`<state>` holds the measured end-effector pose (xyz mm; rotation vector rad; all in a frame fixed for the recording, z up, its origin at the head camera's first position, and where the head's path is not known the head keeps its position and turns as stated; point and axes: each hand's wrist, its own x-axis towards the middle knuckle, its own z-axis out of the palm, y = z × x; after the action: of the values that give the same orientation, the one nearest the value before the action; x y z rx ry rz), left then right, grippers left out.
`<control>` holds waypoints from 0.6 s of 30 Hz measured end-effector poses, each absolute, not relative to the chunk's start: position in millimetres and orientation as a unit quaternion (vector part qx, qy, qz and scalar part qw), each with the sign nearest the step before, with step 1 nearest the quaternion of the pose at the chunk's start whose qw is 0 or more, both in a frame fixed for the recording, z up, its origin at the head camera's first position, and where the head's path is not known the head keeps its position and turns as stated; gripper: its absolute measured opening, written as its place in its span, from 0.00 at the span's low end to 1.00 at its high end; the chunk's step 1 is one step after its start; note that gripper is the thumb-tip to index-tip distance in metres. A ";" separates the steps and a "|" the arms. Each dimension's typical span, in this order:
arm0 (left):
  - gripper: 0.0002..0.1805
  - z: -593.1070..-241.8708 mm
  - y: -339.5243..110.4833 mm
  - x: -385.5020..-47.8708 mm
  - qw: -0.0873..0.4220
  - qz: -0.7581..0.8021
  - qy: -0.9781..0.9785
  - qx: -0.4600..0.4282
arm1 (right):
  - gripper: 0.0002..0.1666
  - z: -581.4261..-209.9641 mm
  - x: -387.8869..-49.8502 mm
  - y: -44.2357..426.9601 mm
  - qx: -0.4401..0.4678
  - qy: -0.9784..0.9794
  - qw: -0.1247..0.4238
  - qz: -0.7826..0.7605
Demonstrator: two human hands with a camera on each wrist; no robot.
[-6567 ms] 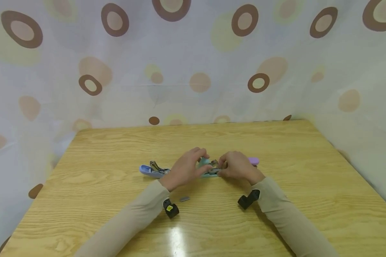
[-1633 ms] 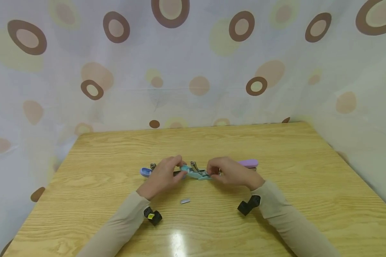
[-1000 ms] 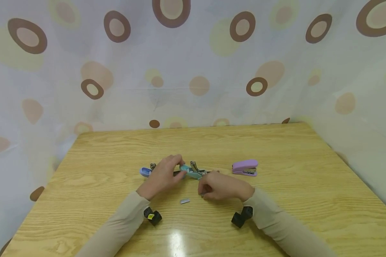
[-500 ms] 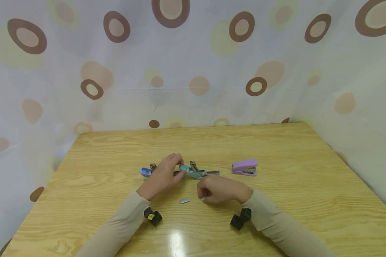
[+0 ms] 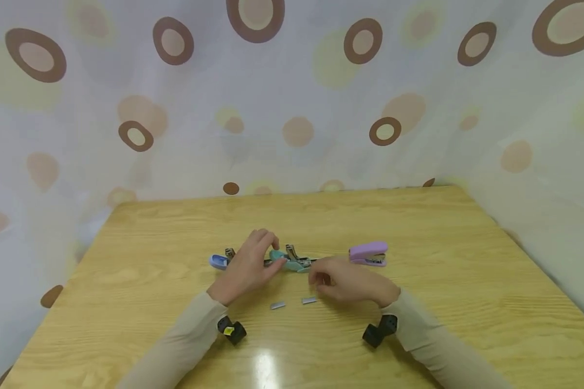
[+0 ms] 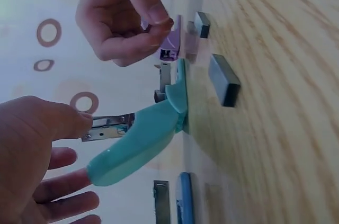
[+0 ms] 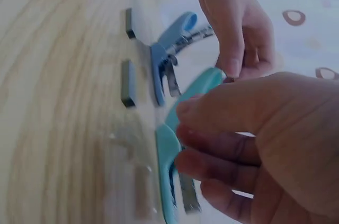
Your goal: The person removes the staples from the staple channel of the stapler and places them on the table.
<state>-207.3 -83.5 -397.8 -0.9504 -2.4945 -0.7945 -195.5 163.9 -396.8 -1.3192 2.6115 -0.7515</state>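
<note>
A teal stapler (image 5: 292, 261) lies opened out on the table, its cover folded back and its metal magazine sticking up. My left hand (image 5: 248, 267) pinches the end of that cover (image 6: 137, 142) between thumb and fingers. My right hand (image 5: 352, 281) hovers just right of the stapler, fingers loosely bent and holding nothing. In front of the hands lie two small grey strips of staples, a left strip (image 5: 278, 305) and a right strip (image 5: 309, 300). The right hand hides part of the stapler's front end in the head view.
A blue stapler (image 5: 218, 262), also opened out, lies partly behind the left hand. To the right a purple stapler (image 5: 368, 253) stands on the wooden table (image 5: 443, 259). A patterned curtain (image 5: 267, 156) hangs behind the table.
My right hand took a staple strip from the teal stapler, set it on the table beside the other strip, let go and moved slightly up and right. The left hand stays at the cover.
</note>
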 end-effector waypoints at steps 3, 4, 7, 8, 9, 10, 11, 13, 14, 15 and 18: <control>0.13 -394.5 -75.4 -212.3 0.204 -0.275 -0.876 -0.339 | 0.06 -390.3 -198.1 182.8 -0.434 0.859 0.034 -0.270; 0.13 -394.5 -73.6 -212.8 0.209 -0.268 -0.878 -0.337 | 0.06 -389.5 -198.0 187.6 -0.431 0.859 0.026 -0.276; 0.12 -394.4 -65.4 -213.6 0.212 -0.250 -0.885 -0.331 | 0.07 -386.6 -197.2 203.1 -0.421 0.862 -0.003 -0.283; 0.12 -394.5 -62.0 -214.1 0.212 -0.243 -0.888 -0.329 | 0.07 -385.7 -197.1 208.1 -0.417 0.864 -0.013 -0.282; 0.12 -394.3 -58.8 -214.1 0.214 -0.237 -0.890 -0.326 | 0.07 -384.4 -197.1 212.7 -0.412 0.867 -0.021 -0.281; 0.12 -394.0 -55.6 -214.5 0.219 -0.230 -0.891 -0.324 | 0.07 -383.5 -197.3 217.0 -0.407 0.870 -0.028 -0.278; 0.12 -393.1 -52.4 -214.7 0.223 -0.228 -0.891 -0.324 | 0.08 -382.5 -197.9 221.0 -0.404 0.871 -0.035 -0.278; 0.12 -391.0 -46.4 -215.7 0.230 -0.222 -0.890 -0.325 | 0.09 -379.5 -199.2 227.7 -0.398 0.873 -0.050 -0.278; 0.12 -389.5 -43.5 -216.3 0.232 -0.224 -0.888 -0.328 | 0.10 -377.8 -200.0 230.5 -0.395 0.872 -0.058 -0.284; 0.12 -388.0 -40.4 -217.2 0.233 -0.226 -0.885 -0.334 | 0.11 -376.3 -201.0 233.4 -0.391 0.872 -0.067 -0.288; 0.12 -382.7 -30.2 -218.8 0.227 -0.237 -0.875 -0.355 | 0.12 -373.2 -203.3 240.6 -0.383 0.870 -0.093 -0.297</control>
<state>-218.8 -30.2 -382.7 -0.9787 -2.4126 -0.6526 -203.3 240.6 -373.2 -1.2815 2.9069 -0.9932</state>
